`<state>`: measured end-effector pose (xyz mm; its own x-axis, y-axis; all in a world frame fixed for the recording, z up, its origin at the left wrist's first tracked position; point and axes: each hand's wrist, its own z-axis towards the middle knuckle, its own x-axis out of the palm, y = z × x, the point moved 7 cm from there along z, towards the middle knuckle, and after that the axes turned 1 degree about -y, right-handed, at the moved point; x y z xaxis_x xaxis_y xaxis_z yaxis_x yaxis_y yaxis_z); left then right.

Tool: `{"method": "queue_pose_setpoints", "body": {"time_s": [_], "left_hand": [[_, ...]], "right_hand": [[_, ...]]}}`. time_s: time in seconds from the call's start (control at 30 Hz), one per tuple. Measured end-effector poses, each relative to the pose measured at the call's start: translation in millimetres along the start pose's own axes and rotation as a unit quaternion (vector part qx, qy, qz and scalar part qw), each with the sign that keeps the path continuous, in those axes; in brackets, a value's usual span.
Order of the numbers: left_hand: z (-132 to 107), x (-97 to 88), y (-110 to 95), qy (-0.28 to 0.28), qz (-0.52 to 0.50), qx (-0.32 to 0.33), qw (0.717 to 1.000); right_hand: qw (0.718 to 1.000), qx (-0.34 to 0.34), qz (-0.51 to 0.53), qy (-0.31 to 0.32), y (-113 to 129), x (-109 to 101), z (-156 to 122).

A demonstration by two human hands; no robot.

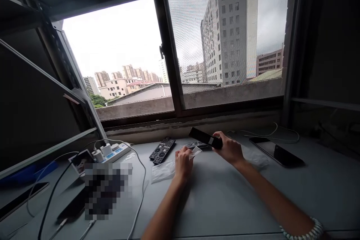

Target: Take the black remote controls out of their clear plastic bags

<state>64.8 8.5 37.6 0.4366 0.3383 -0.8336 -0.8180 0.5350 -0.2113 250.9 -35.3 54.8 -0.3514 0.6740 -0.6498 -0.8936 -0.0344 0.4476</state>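
My right hand [230,149] is closed around the end of a black remote control [201,137]. It is lifted and tilted, its plain dark side towards me with a small pale label near my fingers. My left hand [183,160] is pinched on a clear plastic bag [196,152], whose corner sticks out beside the fingers. Behind the two hands lies a further, partly hidden remote [191,145]. Two black remotes with many buttons [162,150] rest side by side to the left. Under and beside my left wrist is a crumpled clear bag [163,171].
On the grey table [219,202], a dark tablet or large phone [277,152] lies at right, near another clear bag [256,158]. A power strip [116,152] with plugs and loose white cables [143,187] occupies the left. The window [171,56] stands behind; a metal rack upright [80,78] rises at left.
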Motion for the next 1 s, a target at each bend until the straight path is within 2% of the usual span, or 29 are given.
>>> {"method": "queue_pose_setpoints", "body": {"time_s": [0.1,0.23,0.4,0.6,0.73,0.87,0.93,1.0], "left_hand": [[-0.7,5.6,4.8,0.022,-0.003,-0.014,1.000],[-1.6,11.8,4.6,0.047,-0.010,-0.013,0.999],[-0.9,13.2,5.1,0.039,-0.009,-0.011,0.999],[1.2,17.9,14.4,0.020,0.005,-0.023,1.000],[2.4,21.8,18.8,0.029,0.012,-0.042,0.999],[3.3,25.0,17.7,0.041,-0.009,-0.034,0.999],[3.9,26.1,16.1,0.040,-0.018,-0.025,0.999],[4.7,27.2,14.4,0.038,-0.018,-0.018,0.999]], "right_hand": [[0.999,0.003,-0.027,0.019,-1.7,4.4,-0.7],[1.000,-0.006,-0.007,-0.008,-5.7,3.3,0.1],[0.997,-0.028,0.023,-0.062,-7.4,-3.5,1.1],[0.991,-0.065,-0.008,-0.114,-1.3,-12.5,-1.9],[0.985,-0.077,-0.012,-0.154,2.9,-20.5,-5.2],[0.983,-0.093,0.038,-0.155,5.1,-19.7,-6.8],[0.986,-0.072,0.065,-0.137,2.7,-16.4,-6.3],[0.988,-0.009,0.103,-0.113,-5.3,-12.4,-5.1]]}}
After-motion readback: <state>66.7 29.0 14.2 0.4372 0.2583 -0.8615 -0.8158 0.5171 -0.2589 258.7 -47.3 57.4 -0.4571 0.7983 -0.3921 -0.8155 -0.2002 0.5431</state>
